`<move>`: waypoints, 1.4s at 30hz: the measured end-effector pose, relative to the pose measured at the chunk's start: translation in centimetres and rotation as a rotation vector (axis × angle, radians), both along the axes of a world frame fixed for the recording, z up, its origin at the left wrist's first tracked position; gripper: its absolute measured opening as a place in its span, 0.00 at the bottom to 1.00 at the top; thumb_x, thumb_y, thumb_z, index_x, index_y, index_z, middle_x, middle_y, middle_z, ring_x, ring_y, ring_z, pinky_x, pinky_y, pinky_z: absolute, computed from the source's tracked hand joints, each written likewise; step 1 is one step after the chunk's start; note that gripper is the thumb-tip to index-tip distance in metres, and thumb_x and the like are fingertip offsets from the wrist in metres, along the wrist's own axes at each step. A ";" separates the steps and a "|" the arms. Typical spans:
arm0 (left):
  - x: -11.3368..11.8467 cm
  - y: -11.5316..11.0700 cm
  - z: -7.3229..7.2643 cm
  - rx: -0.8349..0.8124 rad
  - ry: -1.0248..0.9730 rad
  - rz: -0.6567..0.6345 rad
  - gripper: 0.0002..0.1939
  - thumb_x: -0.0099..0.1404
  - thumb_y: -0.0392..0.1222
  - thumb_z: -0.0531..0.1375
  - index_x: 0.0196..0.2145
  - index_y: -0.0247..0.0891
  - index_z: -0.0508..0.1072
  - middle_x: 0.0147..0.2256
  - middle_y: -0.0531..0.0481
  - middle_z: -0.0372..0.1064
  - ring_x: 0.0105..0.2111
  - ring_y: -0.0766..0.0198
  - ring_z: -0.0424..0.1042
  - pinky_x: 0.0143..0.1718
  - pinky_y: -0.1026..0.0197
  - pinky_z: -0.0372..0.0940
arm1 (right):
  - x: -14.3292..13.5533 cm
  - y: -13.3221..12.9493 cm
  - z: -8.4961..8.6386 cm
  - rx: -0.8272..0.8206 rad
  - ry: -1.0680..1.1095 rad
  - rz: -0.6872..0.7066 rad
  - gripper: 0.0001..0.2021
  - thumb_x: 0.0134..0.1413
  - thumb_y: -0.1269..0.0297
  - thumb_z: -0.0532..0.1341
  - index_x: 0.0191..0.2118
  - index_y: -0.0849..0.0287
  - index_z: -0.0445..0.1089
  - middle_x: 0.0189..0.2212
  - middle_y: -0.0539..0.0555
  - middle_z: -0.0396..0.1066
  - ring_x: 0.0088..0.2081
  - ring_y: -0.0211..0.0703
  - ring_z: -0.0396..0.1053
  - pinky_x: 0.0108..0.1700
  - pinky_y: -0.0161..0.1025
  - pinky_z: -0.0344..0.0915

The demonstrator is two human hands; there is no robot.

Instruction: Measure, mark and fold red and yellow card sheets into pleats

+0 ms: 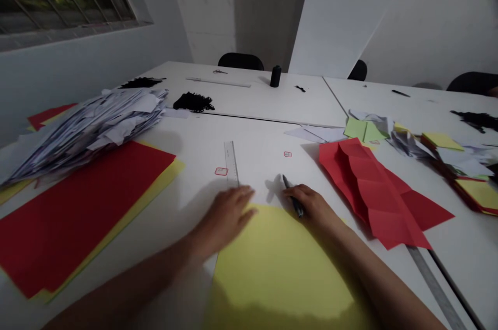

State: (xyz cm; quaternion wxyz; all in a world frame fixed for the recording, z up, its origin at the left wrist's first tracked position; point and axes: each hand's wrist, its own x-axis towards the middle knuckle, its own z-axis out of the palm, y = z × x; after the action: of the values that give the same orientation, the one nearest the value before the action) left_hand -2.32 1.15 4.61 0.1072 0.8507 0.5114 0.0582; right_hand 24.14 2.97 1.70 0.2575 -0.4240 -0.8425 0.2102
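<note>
A yellow sheet of paper (280, 262) lies flat on the white table in front of me. My left hand (225, 216) is over its upper left corner, fingers apart and slightly blurred, close to the near end of a clear ruler (231, 161). Whether the fingertips touch the ruler I cannot tell. At the sheet's upper right edge, my right hand (309, 203) grips a dark pen (292, 195), its tip pointing away from me. Two small red-framed labels, a left one (221, 171) and a right one (287, 154), sit on the tabletop beyond.
Red and yellow sheets (89, 205) lie at left below a tall heap of papers (97, 127). Folded red paper (373, 190) rests at right, near paper pads (443, 141). Farther back are black cords (193, 101), a black thread spool (275, 76) and scissors (220, 71).
</note>
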 end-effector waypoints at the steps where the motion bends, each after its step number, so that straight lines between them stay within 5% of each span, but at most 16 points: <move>1: -0.9 2.0 0.2 0.034 0.015 0.059 0.22 0.71 0.46 0.48 0.59 0.34 0.62 0.57 0.38 0.61 0.57 0.52 0.61 0.57 0.49 0.57 | -0.4 -0.1 0.1 0.038 -0.029 0.036 0.17 0.54 0.76 0.54 0.49 0.56 0.67 0.45 0.58 0.72 0.46 0.46 0.69 0.46 0.42 0.67; 4: -3.3 7.2 0.1 0.052 0.051 0.110 0.21 0.70 0.43 0.49 0.56 0.29 0.64 0.53 0.33 0.64 0.55 0.48 0.62 0.54 0.47 0.59 | -1.6 -0.6 0.2 0.139 -0.101 0.095 0.13 0.59 0.74 0.54 0.48 0.58 0.67 0.44 0.60 0.73 0.45 0.47 0.68 0.45 0.44 0.67; 7: -5.0 10.3 -0.6 0.006 0.085 -0.004 0.23 0.66 0.30 0.47 0.57 0.40 0.65 0.60 0.44 0.59 0.60 0.55 0.57 0.58 0.51 0.54 | -2.5 -1.4 0.2 0.180 -0.165 0.142 0.11 0.61 0.71 0.55 0.48 0.60 0.67 0.45 0.62 0.73 0.46 0.48 0.68 0.44 0.45 0.67; 12: -7.7 11.8 -0.7 -0.097 0.162 -0.202 0.33 0.60 0.22 0.46 0.56 0.50 0.66 0.61 0.56 0.59 0.61 0.64 0.55 0.59 0.57 0.49 | -3.3 -3.0 0.1 0.123 -0.263 0.209 0.15 0.60 0.64 0.60 0.52 0.60 0.64 0.48 0.61 0.72 0.52 0.53 0.65 0.47 0.49 0.66; 21: -11.3 16.0 1.4 -0.149 0.261 -0.140 0.11 0.50 0.30 0.63 0.32 0.38 0.70 0.42 0.48 0.68 0.45 0.56 0.62 0.44 0.61 0.55 | -2.8 -3.7 0.6 0.027 -0.382 0.112 0.19 0.54 0.68 0.62 0.53 0.61 0.65 0.52 0.64 0.69 0.53 0.57 0.65 0.47 0.53 0.66; 27: -12.5 16.2 1.4 -0.175 0.182 -0.085 0.10 0.52 0.39 0.62 0.33 0.38 0.66 0.38 0.49 0.66 0.41 0.59 0.61 0.42 0.63 0.55 | -2.0 -4.3 0.8 0.019 -0.530 -0.029 0.21 0.54 0.82 0.51 0.52 0.61 0.65 0.52 0.66 0.69 0.53 0.54 0.67 0.41 0.46 0.70; 32: -12.2 16.3 1.6 -0.167 0.083 -0.006 0.09 0.53 0.42 0.59 0.32 0.37 0.65 0.32 0.50 0.66 0.34 0.62 0.63 0.36 0.64 0.56 | -3.9 -6.0 1.7 -0.058 -0.638 -0.145 0.23 0.49 0.85 0.51 0.50 0.61 0.66 0.50 0.66 0.69 0.48 0.56 0.69 0.34 0.44 0.73; 37: -10.5 16.6 3.9 -0.072 -0.087 0.017 0.11 0.60 0.46 0.54 0.34 0.36 0.69 0.34 0.50 0.68 0.33 0.64 0.65 0.38 0.64 0.57 | -5.8 -8.0 2.0 -0.070 -0.614 -0.080 0.21 0.49 0.84 0.53 0.47 0.60 0.68 0.45 0.64 0.71 0.45 0.56 0.70 0.36 0.47 0.74; 42: -9.1 15.5 6.5 -0.003 -0.235 0.083 0.20 0.66 0.47 0.50 0.50 0.32 0.68 0.35 0.52 0.68 0.30 0.68 0.65 0.37 0.64 0.59 | -7.1 -8.6 -0.4 0.182 -0.416 -0.023 0.20 0.52 0.82 0.56 0.52 0.64 0.64 0.51 0.68 0.68 0.56 0.59 0.64 0.51 0.55 0.69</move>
State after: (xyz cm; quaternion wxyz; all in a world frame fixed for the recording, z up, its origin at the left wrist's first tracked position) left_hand -11.44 16.63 11.12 0.1651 0.8160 0.5300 0.1612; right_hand 17.02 -5.59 1.30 0.1177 -0.4430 -0.8879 0.0385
